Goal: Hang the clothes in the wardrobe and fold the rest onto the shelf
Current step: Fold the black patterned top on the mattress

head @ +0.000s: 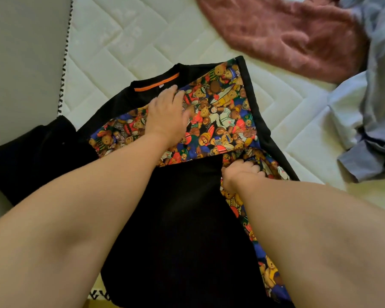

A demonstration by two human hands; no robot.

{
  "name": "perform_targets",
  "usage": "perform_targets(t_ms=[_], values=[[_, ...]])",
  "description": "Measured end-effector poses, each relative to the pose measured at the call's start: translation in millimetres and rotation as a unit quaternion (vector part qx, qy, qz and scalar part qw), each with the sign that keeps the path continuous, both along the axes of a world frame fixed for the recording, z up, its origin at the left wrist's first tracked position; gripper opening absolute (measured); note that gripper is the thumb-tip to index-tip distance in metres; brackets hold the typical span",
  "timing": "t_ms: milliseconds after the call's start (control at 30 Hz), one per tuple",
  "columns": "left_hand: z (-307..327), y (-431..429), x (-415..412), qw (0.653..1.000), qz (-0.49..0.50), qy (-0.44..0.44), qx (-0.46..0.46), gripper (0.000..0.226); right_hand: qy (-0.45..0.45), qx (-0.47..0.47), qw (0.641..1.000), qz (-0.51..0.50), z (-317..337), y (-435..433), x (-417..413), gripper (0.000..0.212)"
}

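While your left hand point(167, 116) presses flat on bear-print shirt point(220, 107) near mattress point(120, 41) left edge, right hand point(242, 173) pinches its folded flap. Fold looks half done; pink sweater point(287, 34) and blue shirt point(376, 107) at far right corner still unsorted.

A home bedroom: a bare quilted mattress point(125, 47) strewn with loose clothes such as a pink fuzzy sweater point(282, 34).

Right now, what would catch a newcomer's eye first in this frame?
The teddy-bear print top lies mid-frame on the white quilted mattress, the left hand pressing flat on it while the right hand grips a fold of it. A fuzzy pink garment sprawls upper right, beside a crumpled pale blue shirt.
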State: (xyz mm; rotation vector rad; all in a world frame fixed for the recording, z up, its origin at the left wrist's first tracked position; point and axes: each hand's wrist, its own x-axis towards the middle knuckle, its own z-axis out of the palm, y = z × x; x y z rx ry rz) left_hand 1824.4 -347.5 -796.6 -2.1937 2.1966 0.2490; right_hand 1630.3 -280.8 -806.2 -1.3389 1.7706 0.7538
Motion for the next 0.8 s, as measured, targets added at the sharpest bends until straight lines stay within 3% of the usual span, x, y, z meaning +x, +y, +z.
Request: perform_targets(t_ms=[100,267,333,367,433,533,667,733,800], values=[[2.3,-44.8,-39.8,0.999,-0.014,0.042,0.005,0.053,0.001,-0.010,1.000,-0.020,-11.0,1.9,-4.2,0.062],[2.3,-105.9,-89.4,0.993,0.070,0.085,0.036,0.040,-0.089,-0.047,0.995,-0.029,-14.4,8.9,-24.3,0.058],[0.3,-124.7,-99.9,0.986,0.113,0.102,0.064,0.043,-0.159,-0.028,0.982,-0.093,-14.2,4.5,-37.0,0.057],[-0.4,-132.7,-102.9,0.983,0.123,0.106,0.082,0.045,-0.213,-0.007,0.960,-0.183,-13.2,1.0,-42.8,0.062],[-1.2,-145.1,-108.3,0.979,0.122,0.117,0.115,0.044,-0.333,0.020,0.846,-0.416,-4.8,-7.6,-50.7,0.068],[-2.9,-157.3,-113.9,0.977,0.123,0.117,0.128,0.029,-0.382,0.028,0.698,-0.605,1.5,-24.9,-52.6,0.052],[0.4,-165.2,-133.6,0.971,0.125,0.171,0.112,0.014,-0.376,-0.007,0.551,-0.745,-8.4,-49.0,-65.4,0.036],[4.4,-170.1,-151.6,0.970,0.112,0.192,0.104,0.019,-0.387,-0.043,0.475,-0.789,-9.9,-61.5,-81.7,0.027],[2.6,-177.4,-168.8,0.967,0.106,0.211,0.097,0.030,-0.380,-0.076,0.437,-0.812,-10.1,-73.5,-99.2,0.024]])
